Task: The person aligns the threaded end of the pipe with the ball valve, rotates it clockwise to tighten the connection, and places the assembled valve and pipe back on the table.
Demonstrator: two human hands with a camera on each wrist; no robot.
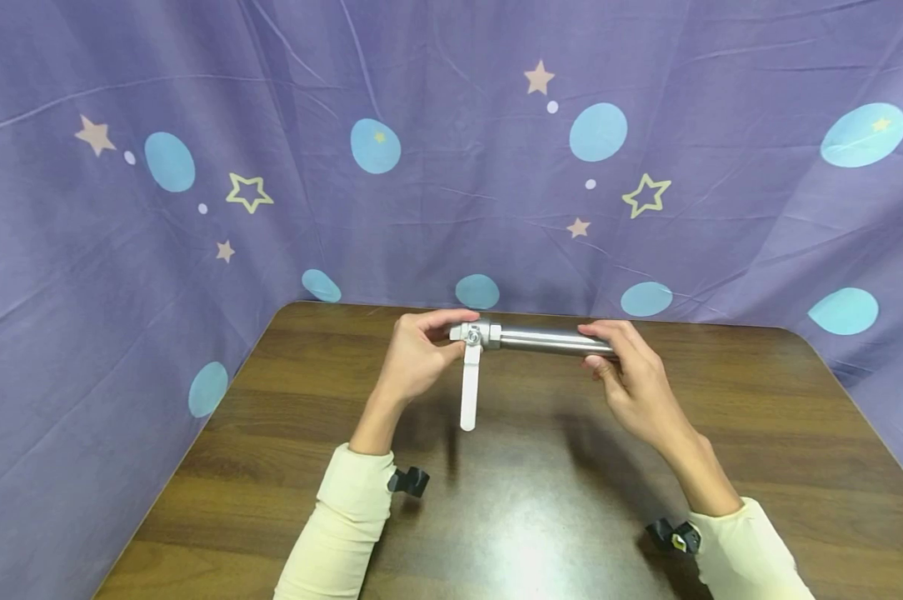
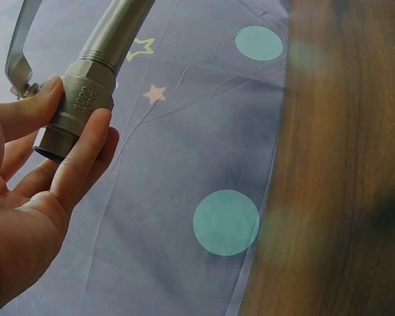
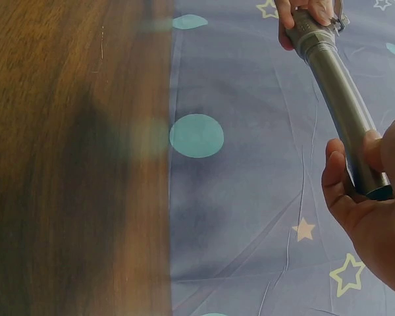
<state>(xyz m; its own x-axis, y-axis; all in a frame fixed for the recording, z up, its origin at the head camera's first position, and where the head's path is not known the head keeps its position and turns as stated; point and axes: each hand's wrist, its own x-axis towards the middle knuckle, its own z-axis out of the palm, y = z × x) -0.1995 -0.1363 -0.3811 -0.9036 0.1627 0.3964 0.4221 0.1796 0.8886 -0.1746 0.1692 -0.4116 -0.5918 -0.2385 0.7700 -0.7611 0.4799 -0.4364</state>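
Note:
A metal ball valve (image 1: pixel 486 335) with a long flat lever handle (image 1: pixel 470 392) is joined to the end of a shiny metal pipe (image 1: pixel 545 339). My left hand (image 1: pixel 416 354) holds the valve body between thumb and fingers; the left wrist view shows raised lettering on the valve (image 2: pixel 85 99) and its open end below the fingers. With thumb and fingers, my right hand (image 1: pixel 639 383) grips the pipe's other end, whose rim shows beside the palm in the right wrist view. Pipe and valve are held level above the table, the lever pointing toward me.
A brown wood-grain table (image 1: pixel 271 500) with rounded far corners lies underneath. Behind it and along the sides hangs a purple curtain (image 1: pixel 451 208) with stars and blue dots. Black wrist mounts (image 1: pixel 410 481) sit at both sleeve cuffs.

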